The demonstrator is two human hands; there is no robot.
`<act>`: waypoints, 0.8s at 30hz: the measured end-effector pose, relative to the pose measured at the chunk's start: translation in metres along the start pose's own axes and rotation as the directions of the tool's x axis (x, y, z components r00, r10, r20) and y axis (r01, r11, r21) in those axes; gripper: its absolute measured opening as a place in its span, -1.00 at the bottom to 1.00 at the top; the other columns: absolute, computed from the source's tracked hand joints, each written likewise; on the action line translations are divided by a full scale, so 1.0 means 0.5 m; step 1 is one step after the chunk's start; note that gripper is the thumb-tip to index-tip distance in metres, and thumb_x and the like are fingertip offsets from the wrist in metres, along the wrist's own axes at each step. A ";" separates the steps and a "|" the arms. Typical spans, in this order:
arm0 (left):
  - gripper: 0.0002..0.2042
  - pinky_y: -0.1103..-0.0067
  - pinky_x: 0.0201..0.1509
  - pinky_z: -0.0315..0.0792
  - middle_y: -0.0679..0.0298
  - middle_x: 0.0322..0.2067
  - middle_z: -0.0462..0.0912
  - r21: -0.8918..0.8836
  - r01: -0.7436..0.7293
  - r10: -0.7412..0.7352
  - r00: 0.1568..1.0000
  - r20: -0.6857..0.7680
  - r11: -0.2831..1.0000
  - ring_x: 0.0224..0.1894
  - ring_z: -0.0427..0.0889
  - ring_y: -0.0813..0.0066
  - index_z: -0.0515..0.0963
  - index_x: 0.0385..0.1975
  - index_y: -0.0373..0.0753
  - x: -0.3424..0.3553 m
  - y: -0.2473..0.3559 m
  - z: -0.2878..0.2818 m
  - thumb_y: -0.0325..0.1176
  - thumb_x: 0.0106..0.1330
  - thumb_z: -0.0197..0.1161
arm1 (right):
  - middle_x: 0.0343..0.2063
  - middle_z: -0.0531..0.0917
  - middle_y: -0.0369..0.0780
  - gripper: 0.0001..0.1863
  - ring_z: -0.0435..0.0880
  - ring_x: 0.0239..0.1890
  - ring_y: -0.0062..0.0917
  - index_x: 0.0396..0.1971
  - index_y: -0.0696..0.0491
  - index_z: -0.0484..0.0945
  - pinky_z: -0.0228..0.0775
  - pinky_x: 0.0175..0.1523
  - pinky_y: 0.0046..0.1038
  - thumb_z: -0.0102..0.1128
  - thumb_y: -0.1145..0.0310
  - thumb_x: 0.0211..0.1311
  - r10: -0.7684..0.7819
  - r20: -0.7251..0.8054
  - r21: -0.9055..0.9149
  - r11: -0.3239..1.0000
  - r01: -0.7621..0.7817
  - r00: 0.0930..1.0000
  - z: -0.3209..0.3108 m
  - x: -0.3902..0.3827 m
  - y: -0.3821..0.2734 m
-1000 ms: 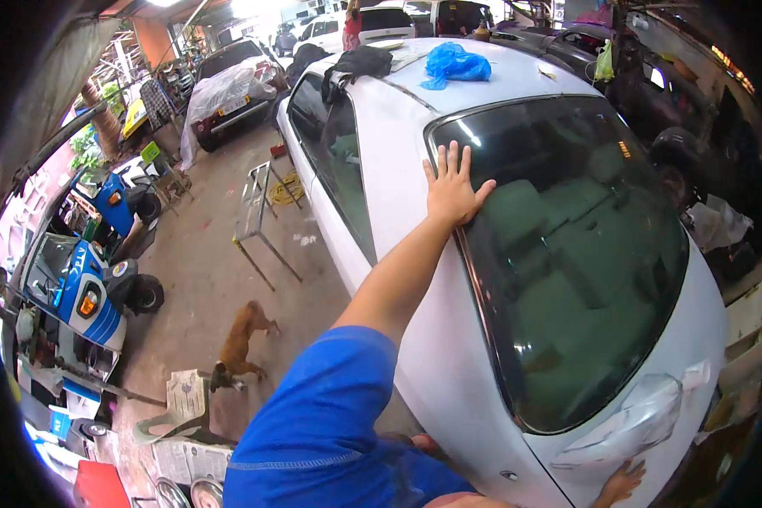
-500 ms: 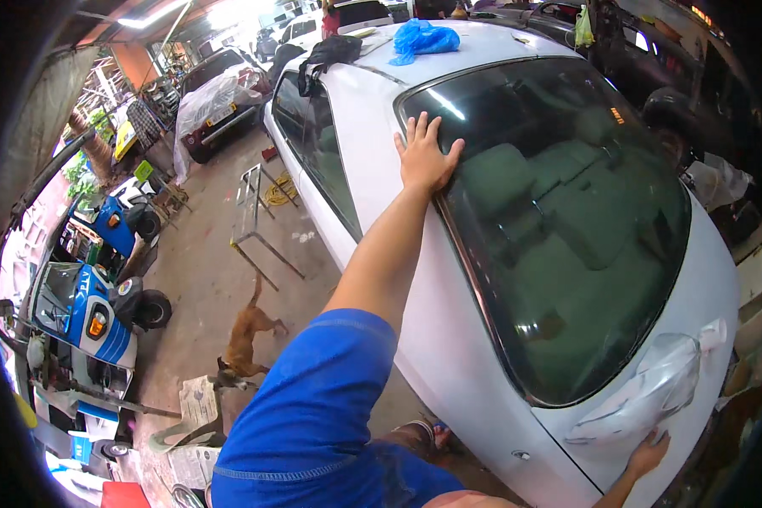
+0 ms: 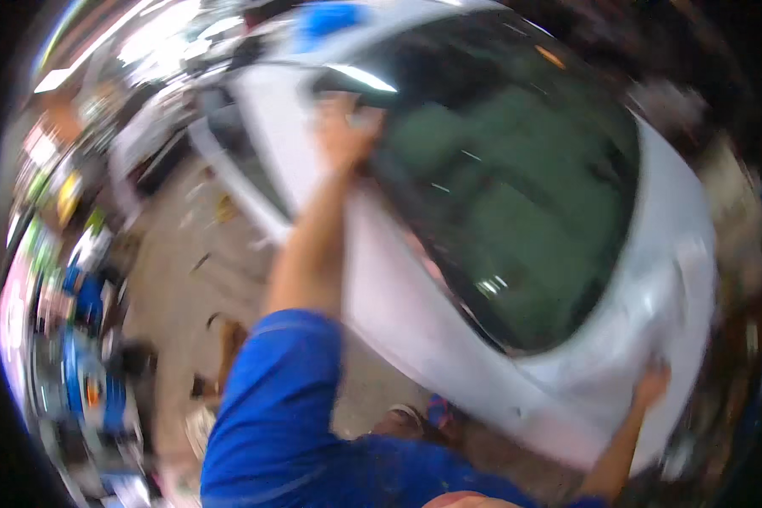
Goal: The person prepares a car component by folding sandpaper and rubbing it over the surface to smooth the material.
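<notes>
Clearly blurred, my view looks down on a white car (image 3: 398, 313) whose long axis runs from lower right up to upper left, its dark, glossy rear window (image 3: 516, 195) slanting along that line. My left hand (image 3: 345, 131) lies flat on the smooth painted pillar at the window's upper left edge, palm down, gripping nothing that I can make out. My right hand (image 3: 652, 385) presses against the rounded lower right corner of the body; whether its fingers curl I cannot tell. A blue cloth (image 3: 330, 19) sits on the roof. Grey concrete floor (image 3: 178, 279) lies left of the car.
</notes>
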State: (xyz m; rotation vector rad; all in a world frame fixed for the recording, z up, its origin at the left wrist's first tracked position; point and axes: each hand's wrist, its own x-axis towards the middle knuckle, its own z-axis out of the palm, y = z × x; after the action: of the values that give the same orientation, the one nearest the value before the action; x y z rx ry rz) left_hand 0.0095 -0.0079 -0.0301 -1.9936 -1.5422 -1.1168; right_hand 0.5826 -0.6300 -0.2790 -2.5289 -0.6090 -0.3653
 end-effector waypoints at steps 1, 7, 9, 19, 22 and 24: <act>-0.37 0.06 0.54 0.07 0.15 0.37 0.47 -0.010 -0.133 0.132 0.989 -0.065 0.991 0.52 0.25 0.07 0.54 0.29 -0.06 0.008 -0.057 0.006 0.19 0.32 0.25 | 0.22 0.57 -0.02 -0.53 0.51 0.28 -0.11 0.24 0.08 0.58 0.31 0.41 -0.15 0.17 0.14 0.47 -0.145 0.034 -0.176 0.973 0.148 0.989 0.018 -0.005 -0.019; -0.25 -0.02 0.53 -0.01 0.24 0.52 0.26 0.092 0.002 -0.007 0.998 0.057 0.996 0.55 0.18 0.22 0.38 0.44 0.03 0.051 -0.112 0.004 0.39 0.39 0.00 | 0.33 0.49 -0.03 -0.23 0.40 0.40 -0.30 0.39 0.26 0.35 0.09 0.52 -0.32 -0.26 -0.17 0.63 0.207 0.119 0.758 0.613 -0.224 0.971 0.001 -0.075 -0.219; -0.24 -0.07 0.53 -0.06 0.27 0.54 0.22 0.124 -0.016 0.008 0.998 0.068 0.992 0.57 0.13 0.26 0.35 0.46 0.08 0.054 -0.105 0.012 0.42 0.39 -0.03 | 0.37 0.36 0.11 -0.17 0.32 0.45 -0.16 0.47 0.34 0.08 0.12 0.52 -0.28 0.09 -0.01 0.54 0.137 0.054 0.832 0.542 -0.120 0.989 -0.046 -0.167 -0.362; -0.20 0.00 0.56 -0.13 0.36 0.54 0.23 0.049 0.022 -0.027 0.995 0.100 0.999 0.58 0.12 0.31 0.37 0.46 0.07 0.022 -0.057 -0.019 0.47 0.36 -0.08 | 0.18 0.55 0.00 -0.25 0.49 0.22 -0.35 0.32 0.40 0.29 0.34 0.31 -0.31 0.28 0.07 0.46 0.258 0.476 0.876 -0.219 -0.429 0.841 -0.098 -0.238 -0.429; -0.23 0.01 0.54 -0.01 0.25 0.53 0.23 0.053 0.030 -0.035 0.994 0.100 0.998 0.57 0.15 0.25 0.40 0.43 -0.04 0.027 -0.051 -0.032 0.40 0.41 -0.05 | 0.05 0.62 -0.03 -0.36 0.54 0.14 -0.41 0.09 0.38 0.52 0.39 0.23 -0.32 0.21 -0.02 0.49 0.539 0.425 0.872 -0.031 -0.488 0.727 -0.075 -0.221 -0.437; -0.32 0.02 0.50 0.12 0.05 0.48 0.29 -0.131 -0.121 0.128 0.991 0.043 0.984 0.53 0.23 0.12 0.44 0.38 -0.17 0.045 -0.104 -0.034 0.22 0.47 0.08 | -0.02 0.65 -0.04 -0.39 0.58 0.07 -0.43 0.02 0.34 0.57 0.42 0.16 -0.34 0.19 -0.03 0.50 0.542 0.353 0.881 0.081 -0.466 0.762 -0.080 -0.216 -0.460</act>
State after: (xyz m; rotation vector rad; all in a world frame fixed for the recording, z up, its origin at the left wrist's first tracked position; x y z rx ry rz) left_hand -0.0431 0.0108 -0.0110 -2.1868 -1.3791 -1.1486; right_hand 0.3718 -0.5120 -0.1897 -1.3107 0.1825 0.1923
